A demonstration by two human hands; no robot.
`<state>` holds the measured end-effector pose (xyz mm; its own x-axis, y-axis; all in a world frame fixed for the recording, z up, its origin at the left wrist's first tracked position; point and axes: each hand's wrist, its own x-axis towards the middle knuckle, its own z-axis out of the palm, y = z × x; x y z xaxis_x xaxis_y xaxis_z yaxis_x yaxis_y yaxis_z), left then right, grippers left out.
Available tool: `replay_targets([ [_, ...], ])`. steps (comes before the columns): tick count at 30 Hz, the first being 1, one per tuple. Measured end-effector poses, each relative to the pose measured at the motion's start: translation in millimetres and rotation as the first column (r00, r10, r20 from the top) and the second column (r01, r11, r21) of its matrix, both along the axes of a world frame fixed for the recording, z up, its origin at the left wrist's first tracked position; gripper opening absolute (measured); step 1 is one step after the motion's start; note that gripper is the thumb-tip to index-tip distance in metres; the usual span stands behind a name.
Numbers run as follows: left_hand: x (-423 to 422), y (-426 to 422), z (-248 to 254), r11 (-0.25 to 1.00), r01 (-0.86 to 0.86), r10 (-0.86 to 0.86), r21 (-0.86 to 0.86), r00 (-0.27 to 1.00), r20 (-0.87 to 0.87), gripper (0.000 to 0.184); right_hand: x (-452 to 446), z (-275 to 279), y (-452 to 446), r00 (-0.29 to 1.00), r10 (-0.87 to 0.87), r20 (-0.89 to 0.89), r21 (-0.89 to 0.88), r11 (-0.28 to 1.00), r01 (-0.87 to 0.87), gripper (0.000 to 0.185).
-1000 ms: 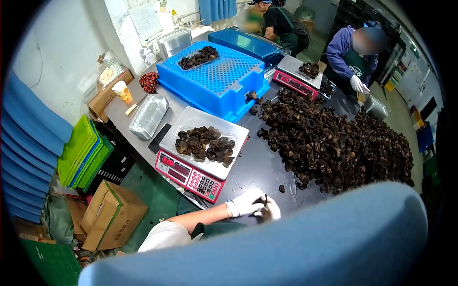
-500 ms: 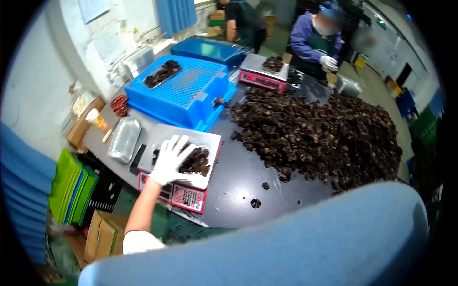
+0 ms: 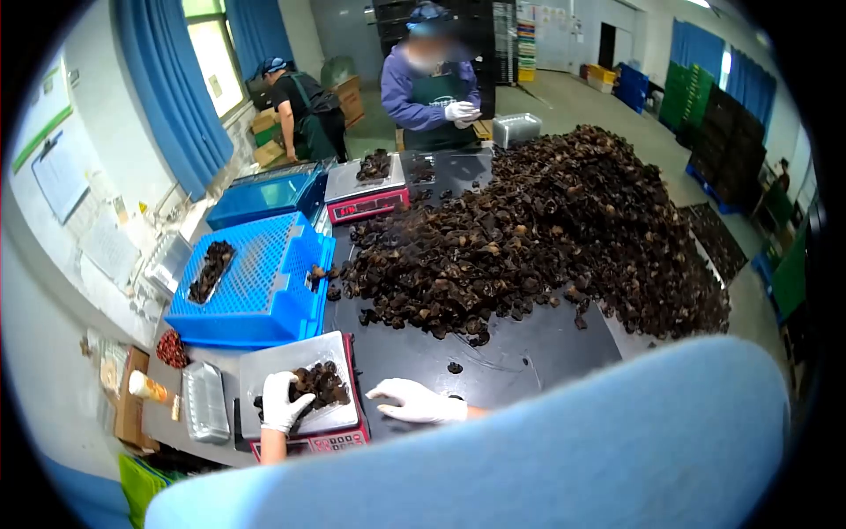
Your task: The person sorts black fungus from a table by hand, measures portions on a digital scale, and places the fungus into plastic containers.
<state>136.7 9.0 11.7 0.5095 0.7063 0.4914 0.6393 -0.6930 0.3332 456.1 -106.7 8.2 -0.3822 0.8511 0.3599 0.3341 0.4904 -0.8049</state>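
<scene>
My left hand, in a white glove, rests on the left part of a clear tray of dark brown mushroom pieces. Its thumb and fingers are apart, curved over the pieces. Beneath the tray is a red digital scale with a metal plate. My right hand, also gloved in white, is just right of the scale, above the dark tabletop. Its fingers stretch out to the left, and nothing is in it. Beyond it spreads a large mushroom heap.
An upturned blue crate carries a filled tray. Empty clear trays lie left of my scale. A second scale stands farther back. Across the table, a co-worker has gloved hands together; another person bends behind.
The view has swung right and up. My right hand has come into sight beside the scale. My left hand, formerly spread over the tray, now curves over its left part.
</scene>
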Motion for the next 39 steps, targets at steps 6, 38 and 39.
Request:
replay_targets([
  [6, -5.7, 3.2, -9.6, 0.999, 0.017, -0.016, -0.042, 1.0, 0.01, 0.054, -54.9, 0.3, 48.0, 0.991, -0.075, 0.109, 0.261, 0.964, 0.044, 0.034],
  [38, -6.8, 4.9, 3.2, 0.994, 0.088, -0.085, -0.061, 0.995, 0.052, 0.064, -94.4, -18.2, 73.1, 0.881, -0.14, 0.452, 0.312, 0.95, -0.009, 0.075],
  [39, -13.2, 4.9, 3.9, 0.993, 0.068, -0.059, -0.097, 0.994, 0.095, 0.065, -92.6, -18.3, 73.7, 0.914, -0.125, 0.386, 0.269, 0.963, 0.018, 0.073],
])
